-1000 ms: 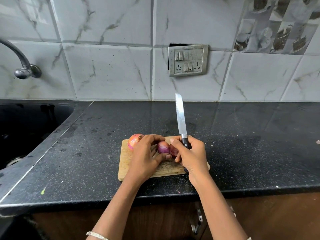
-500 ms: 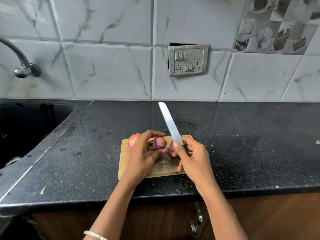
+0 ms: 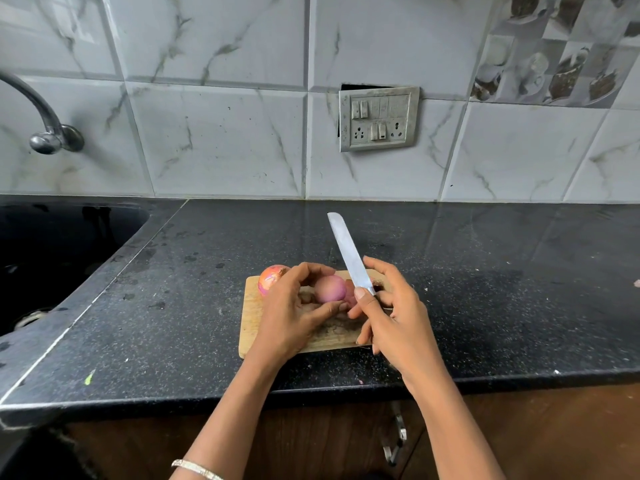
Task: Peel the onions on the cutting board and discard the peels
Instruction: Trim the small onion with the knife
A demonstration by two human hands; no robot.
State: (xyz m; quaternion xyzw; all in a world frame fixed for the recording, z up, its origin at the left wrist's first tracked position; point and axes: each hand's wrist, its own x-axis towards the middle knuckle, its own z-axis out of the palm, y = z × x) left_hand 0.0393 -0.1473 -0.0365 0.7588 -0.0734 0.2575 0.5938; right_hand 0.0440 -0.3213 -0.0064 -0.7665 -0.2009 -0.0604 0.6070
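A wooden cutting board (image 3: 252,327) lies on the black counter. Over it my left hand (image 3: 291,317) grips a small purple onion (image 3: 330,288), its smooth side up. My right hand (image 3: 394,323) holds a knife (image 3: 348,252) by the handle, thumb pressed near the blade's base, blade pointing up and away to the left. A piece of purple peel (image 3: 350,295) sits between the onion and my right thumb. A second onion (image 3: 270,277), with orange-pink skin, rests at the board's far left corner, partly hidden by my left hand.
A black sink (image 3: 52,258) lies to the left, with a metal tap (image 3: 45,123) above it. A switch plate (image 3: 378,118) is on the tiled wall behind. The black counter (image 3: 502,289) stretches to the right of the board. Its front edge runs just below my wrists.
The knife blade tilted from upright to leaning left. My left hand turned the purple onion, and my right thumb shifted along the blade's base toward the peel.
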